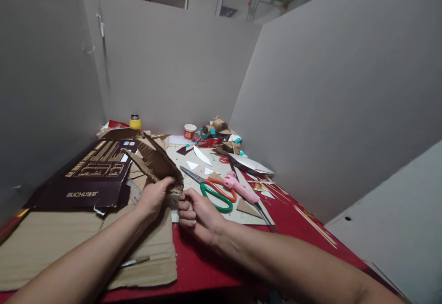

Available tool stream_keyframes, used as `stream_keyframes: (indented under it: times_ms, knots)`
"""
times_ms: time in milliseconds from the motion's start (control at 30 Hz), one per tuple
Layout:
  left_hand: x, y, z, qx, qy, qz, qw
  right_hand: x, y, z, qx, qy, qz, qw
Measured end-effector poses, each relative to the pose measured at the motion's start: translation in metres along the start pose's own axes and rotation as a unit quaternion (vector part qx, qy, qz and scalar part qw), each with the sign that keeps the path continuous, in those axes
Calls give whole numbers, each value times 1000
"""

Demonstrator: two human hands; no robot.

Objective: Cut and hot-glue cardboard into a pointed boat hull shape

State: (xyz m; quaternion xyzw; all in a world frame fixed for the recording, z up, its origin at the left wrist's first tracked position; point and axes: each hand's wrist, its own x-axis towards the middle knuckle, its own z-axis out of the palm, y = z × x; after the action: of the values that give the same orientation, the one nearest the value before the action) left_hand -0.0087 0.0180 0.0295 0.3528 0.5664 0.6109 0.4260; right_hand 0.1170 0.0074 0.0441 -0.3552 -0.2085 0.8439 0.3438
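Note:
My left hand [154, 198] is closed on a folded piece of corrugated cardboard [157, 156], thumb on its inner face. The piece stands tilted up in a V, its cut edges rough. Just right of its lower corner, my right hand [196, 214] is closed, fingers curled and thumb pressed to the index finger. Whatever it pinches is too small or hidden to make out. Beyond my right hand lie scissors [214, 192] with one green and one orange handle. A pink glue gun [240, 187] with a dark cord rests right beside them.
Flat cardboard [145, 274] with a thin pen-like tool [135, 261] lies front left, below a dark printed box panel [93, 175]. At the back stand a yellow jar [135, 122] and a paper cup [189, 131]. Thin sticks [316, 226] lie on the red cloth [286, 221]. Grey partitions enclose the table.

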Motion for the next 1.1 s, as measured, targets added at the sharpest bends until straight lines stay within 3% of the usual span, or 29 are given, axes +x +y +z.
stream_keyframes:
  times_ms: [200, 400, 500, 800, 933, 1100]
  knots:
    - [3, -3, 1, -36, -14, -27, 999, 2, 1, -1, -3, -2, -3, 1000]
    - [5, 16, -3, -139, -147, -12, 979, 2, -18, -6, 12, 12, -43, 999]
    - [5, 26, -6, -170, -177, 14, 969, -3, -26, -6, 15, 14, -57, 998]
    - [-6, 44, -8, -210, -239, 40, 947, -19, -8, 0, -28, -33, 44, 998]
    - [-15, 48, -8, -202, -240, 46, 949, -25, 1, 0, -52, -42, 83, 994]
    - [-20, 46, -5, -208, -198, 28, 958, -28, 7, -1, -72, -40, 105, 991]
